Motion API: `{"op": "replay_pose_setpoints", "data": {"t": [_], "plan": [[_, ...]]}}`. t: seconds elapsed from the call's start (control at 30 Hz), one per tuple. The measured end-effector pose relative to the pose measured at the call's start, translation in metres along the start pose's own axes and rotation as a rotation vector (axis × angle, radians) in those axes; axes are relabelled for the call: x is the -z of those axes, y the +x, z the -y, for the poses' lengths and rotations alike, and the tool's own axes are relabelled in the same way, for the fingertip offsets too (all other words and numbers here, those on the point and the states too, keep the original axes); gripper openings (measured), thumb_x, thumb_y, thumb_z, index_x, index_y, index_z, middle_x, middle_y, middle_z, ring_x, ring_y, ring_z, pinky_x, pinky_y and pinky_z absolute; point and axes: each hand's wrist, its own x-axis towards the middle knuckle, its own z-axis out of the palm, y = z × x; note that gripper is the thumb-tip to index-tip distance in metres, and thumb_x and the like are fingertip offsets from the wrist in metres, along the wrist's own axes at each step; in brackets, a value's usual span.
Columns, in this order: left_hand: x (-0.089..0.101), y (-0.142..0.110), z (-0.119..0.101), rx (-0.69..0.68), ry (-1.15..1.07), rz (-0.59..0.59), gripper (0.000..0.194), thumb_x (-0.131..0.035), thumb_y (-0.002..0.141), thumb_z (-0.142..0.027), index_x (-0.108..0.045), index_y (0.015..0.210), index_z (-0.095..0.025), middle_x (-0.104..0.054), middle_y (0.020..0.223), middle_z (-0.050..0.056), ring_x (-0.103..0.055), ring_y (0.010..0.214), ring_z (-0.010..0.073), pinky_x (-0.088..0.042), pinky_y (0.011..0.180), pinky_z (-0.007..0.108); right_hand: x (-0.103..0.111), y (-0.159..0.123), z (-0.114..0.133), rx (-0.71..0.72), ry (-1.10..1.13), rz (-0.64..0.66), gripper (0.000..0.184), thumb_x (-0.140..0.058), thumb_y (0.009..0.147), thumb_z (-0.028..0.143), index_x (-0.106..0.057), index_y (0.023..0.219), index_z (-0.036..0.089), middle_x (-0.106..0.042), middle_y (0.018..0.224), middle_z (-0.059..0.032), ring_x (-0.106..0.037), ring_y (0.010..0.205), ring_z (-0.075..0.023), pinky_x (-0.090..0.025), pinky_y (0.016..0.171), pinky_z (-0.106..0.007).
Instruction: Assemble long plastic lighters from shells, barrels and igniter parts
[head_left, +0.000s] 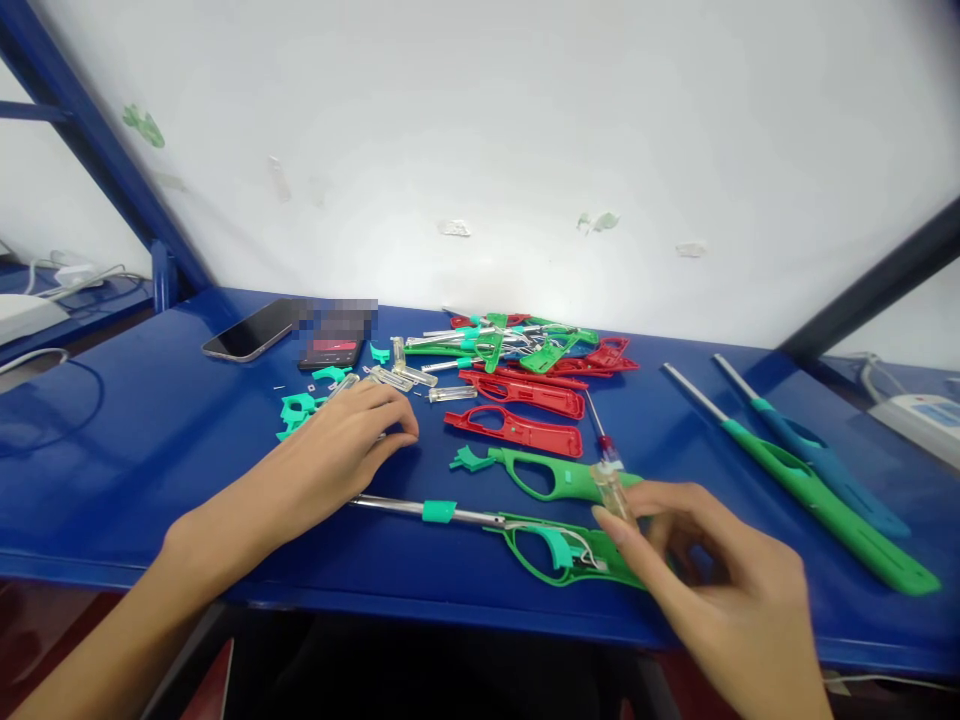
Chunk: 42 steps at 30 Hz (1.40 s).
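Note:
In my right hand (720,570), thumb and fingers pinch a small clear fuel tank (613,490) upright above an opened green lighter. Below it lies a green handle half (592,572) with a teal trigger (556,548), white wires and a metal tube (405,506) with a teal collar. Another green handle half (555,474) lies just behind, a teal piece at its left end. My left hand (360,425) hovers low beside several clear tanks (452,394) and teal triggers (298,408). Its fingers curl toward the thumb; whatever they may hold is hidden.
Red handle halves (517,431) and a screwdriver (602,430) lie mid-table, before a pile of lighter parts (525,340). Two assembled lighters, green (817,490) and blue (825,455), rest at right. Two phones (255,332) sit back left. A white wall (480,150) closes the back.

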Motion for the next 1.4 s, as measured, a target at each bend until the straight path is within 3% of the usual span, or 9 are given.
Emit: {"op": "replay_pose_setpoints", "data": {"t": [0.17,0.4,0.53,0.63,0.7,0.83,0.97,1.1,1.4], "plan": [[0.0,-0.002,0.001,0.137,-0.009,-0.015,0.029,-0.052,0.11,-0.05,-0.073,0.112,-0.029,-0.075,0.115,0.003,-0.068,0.109,0.0245,-0.052,0.097,0.036,0.0,-0.003,0.0,-0.011,-0.008,0.008,0.013,-0.079,0.095,0.037,-0.071,0.091,0.027,-0.054,0.059,0.0088,-0.048,0.046,-0.0097,-0.046,0.047,-0.023],[-0.003,-0.001,0.003,0.067,-0.007,-0.07,0.026,-0.057,0.109,-0.047,-0.075,0.114,-0.029,-0.076,0.114,0.003,-0.069,0.108,0.0245,-0.054,0.097,0.036,-0.001,-0.001,-0.001,-0.002,-0.022,0.014,0.014,-0.079,0.095,0.038,-0.072,0.091,0.027,-0.056,0.059,0.0079,-0.049,0.046,-0.0105,-0.045,0.046,-0.024],[0.0,0.003,-0.01,-0.007,-0.019,-0.197,0.027,-0.053,0.113,-0.038,-0.074,0.125,-0.027,-0.074,0.114,0.004,-0.07,0.104,0.0227,-0.055,0.093,0.036,-0.002,-0.001,-0.002,-0.002,-0.032,0.014,0.014,-0.079,0.095,0.038,-0.072,0.092,0.027,-0.057,0.059,0.0081,-0.049,0.046,-0.0105,-0.045,0.046,-0.024],[0.006,0.005,-0.027,-0.019,-0.122,-0.289,0.02,-0.058,0.11,-0.033,-0.077,0.111,-0.025,-0.076,0.106,0.003,-0.071,0.096,0.0195,-0.056,0.088,0.032,-0.003,-0.002,-0.001,0.026,-0.059,0.008,0.013,-0.079,0.096,0.038,-0.073,0.092,0.027,-0.055,0.057,0.0085,-0.048,0.044,-0.0103,-0.045,0.045,-0.024],[0.008,0.006,-0.039,0.059,-0.262,-0.332,0.015,-0.065,0.106,-0.032,-0.079,0.104,-0.026,-0.079,0.1,0.0,-0.073,0.091,0.0174,-0.057,0.084,0.029,-0.006,-0.003,0.003,0.059,-0.074,-0.014,0.01,-0.078,0.096,0.036,-0.075,0.096,0.027,-0.058,0.059,0.0082,-0.049,0.044,-0.0096,-0.046,0.045,-0.024],[0.0,0.006,-0.061,0.275,-0.799,-0.25,0.014,-0.074,0.1,-0.038,-0.082,0.095,-0.028,-0.081,0.084,-0.002,-0.075,0.074,0.0146,-0.06,0.065,0.022,-0.016,-0.007,0.018,0.132,-0.07,-0.08,0.025,-0.074,0.099,0.027,-0.076,0.124,0.027,-0.072,0.072,0.0049,-0.054,0.046,-0.0084,-0.054,0.053,-0.023],[-0.014,0.007,-0.074,0.317,-1.171,-0.159,0.014,-0.077,0.1,-0.035,-0.08,0.092,-0.023,-0.082,0.084,0.0,-0.075,0.07,0.0119,-0.058,0.058,0.017,-0.026,-0.017,0.03,0.218,-0.02,-0.072,0.033,-0.074,0.097,0.018,-0.076,0.128,0.03,-0.081,0.086,0.0028,-0.067,0.055,-0.0097,-0.061,0.063,-0.023],[-0.017,0.006,-0.081,0.326,-1.226,-0.183,0.013,-0.076,0.1,-0.035,-0.079,0.098,-0.022,-0.081,0.083,0.001,-0.074,0.068,0.0122,-0.058,0.058,0.018,-0.035,-0.026,0.031,0.289,-0.01,-0.098,0.03,-0.076,0.094,0.015,-0.076,0.122,0.028,-0.085,0.092,0.0018,-0.078,0.065,-0.0138,-0.065,0.069,-0.025],[-0.014,0.002,-0.094,0.378,-1.124,-0.191,0.023,-0.072,0.104,-0.041,-0.076,0.099,-0.02,-0.081,0.087,0.001,-0.075,0.069,0.0096,-0.055,0.06,0.015,-0.043,-0.021,0.029,0.378,-0.001,-0.167,0.015,-0.072,0.1,0.014,-0.079,0.113,0.018,-0.083,0.087,0.0,-0.075,0.065,-0.0099,-0.061,0.068,-0.021]]}}
